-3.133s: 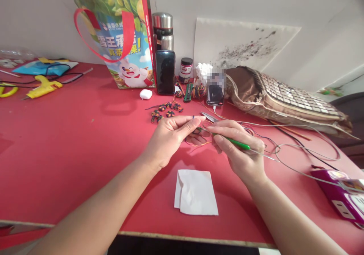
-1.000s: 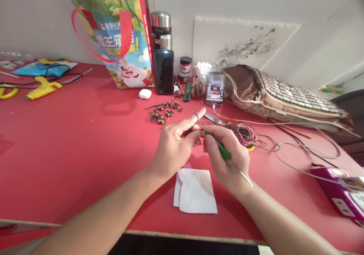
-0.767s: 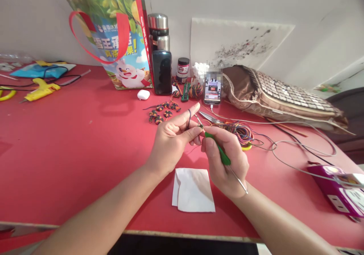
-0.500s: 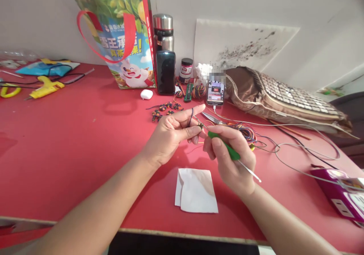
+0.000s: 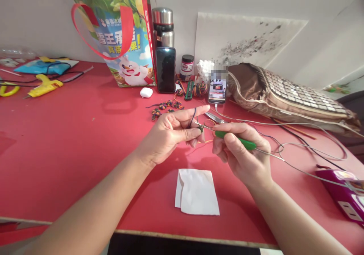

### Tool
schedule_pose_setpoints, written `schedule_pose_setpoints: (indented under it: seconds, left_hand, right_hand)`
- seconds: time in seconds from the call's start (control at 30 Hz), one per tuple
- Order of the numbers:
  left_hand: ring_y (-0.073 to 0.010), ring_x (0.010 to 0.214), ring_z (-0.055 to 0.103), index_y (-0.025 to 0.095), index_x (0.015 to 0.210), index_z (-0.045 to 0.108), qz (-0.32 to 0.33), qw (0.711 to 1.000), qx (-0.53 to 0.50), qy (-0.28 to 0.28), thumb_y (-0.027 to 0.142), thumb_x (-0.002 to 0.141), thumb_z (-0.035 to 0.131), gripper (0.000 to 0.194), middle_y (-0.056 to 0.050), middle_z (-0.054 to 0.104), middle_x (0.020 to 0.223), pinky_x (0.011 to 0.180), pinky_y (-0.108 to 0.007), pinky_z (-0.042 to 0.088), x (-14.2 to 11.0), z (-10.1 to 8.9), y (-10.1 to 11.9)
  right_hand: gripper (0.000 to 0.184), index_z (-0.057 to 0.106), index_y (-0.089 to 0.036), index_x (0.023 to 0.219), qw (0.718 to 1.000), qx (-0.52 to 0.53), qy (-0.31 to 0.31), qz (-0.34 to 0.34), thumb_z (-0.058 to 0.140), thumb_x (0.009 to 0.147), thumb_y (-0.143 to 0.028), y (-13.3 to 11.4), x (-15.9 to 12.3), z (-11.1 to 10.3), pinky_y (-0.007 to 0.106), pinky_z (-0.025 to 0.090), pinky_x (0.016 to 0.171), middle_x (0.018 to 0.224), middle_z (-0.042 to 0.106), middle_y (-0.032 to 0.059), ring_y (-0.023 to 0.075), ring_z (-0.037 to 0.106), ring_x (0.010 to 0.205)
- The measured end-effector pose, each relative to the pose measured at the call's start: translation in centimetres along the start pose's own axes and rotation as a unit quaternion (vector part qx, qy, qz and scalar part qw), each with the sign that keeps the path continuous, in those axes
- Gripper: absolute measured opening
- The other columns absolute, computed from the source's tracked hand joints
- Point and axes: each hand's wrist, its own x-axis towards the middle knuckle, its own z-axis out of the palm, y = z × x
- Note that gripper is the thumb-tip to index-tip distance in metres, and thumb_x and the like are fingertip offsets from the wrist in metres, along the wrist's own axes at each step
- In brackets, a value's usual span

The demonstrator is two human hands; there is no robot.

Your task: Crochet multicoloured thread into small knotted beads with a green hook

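Between the thumb and fingers of my left hand [image 5: 173,133] is pinched a small dark crochet piece [image 5: 201,128]. Dark yarn [image 5: 194,114] loops over its outstretched index finger. My right hand [image 5: 247,152] is closed on the green grip of a crochet hook [image 5: 236,140]. The hook's thin metal tip reaches the crochet piece, and its other metal end points out to the right. Orange yarn [image 5: 209,141] trails between the hands. Just behind them lie scissors [image 5: 217,118], partly covered by my right hand. A folded white paper [image 5: 198,191] lies in front of both hands.
Behind my hands lie several multicoloured crocheted pieces [image 5: 169,105]. Two phones stand there, a dark one [image 5: 166,70] and a lit one [image 5: 217,90] on a cable. At the left is a yellow glue gun [image 5: 45,86]; at the right, a brown bag [image 5: 284,92] and a purple power strip [image 5: 345,194].
My right hand has moved right and turned, so the crochet hook lies flatter and its tip has drawn back at the crochet piece. My left hand keeps its pinch; the view has shifted slightly.
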Motion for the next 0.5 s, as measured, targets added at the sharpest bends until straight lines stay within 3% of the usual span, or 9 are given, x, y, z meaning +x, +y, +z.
schedule_pose_setpoints:
  seconds: [0.33,0.5]
  left_hand:
    - [-0.0128,0.063,0.063,0.028,0.117,0.088,-0.013,0.998,-0.031,-0.049,0.016,0.082,0.087,0.037,-0.002,0.069,0.072,0.057,-0.024,0.05,0.0,-0.3,0.2]
    - [-0.0129,0.065,0.065,0.027,0.115,0.089,-0.013,0.997,-0.037,-0.059,0.017,0.08,0.088,0.036,-0.001,0.065,0.076,0.056,-0.024,0.047,0.1,-0.8,0.0]
  right_hand:
    - [0.02,0.085,-0.02,0.1,1.0,-0.003,-0.007,0.021,0.085,0.094,-0.04,-1.2,0.2,-0.6,0.026,0.045,0.042,0.063,0.072,0.0028,0.014,0.059,0.048]
    - [0.017,0.087,-0.019,0.096,1.0,0.014,-0.008,0.006,0.086,0.092,-0.036,-1.6,0.4,-0.7,0.022,0.036,0.035,0.058,0.07,0.003,0.0126,0.055,0.043]
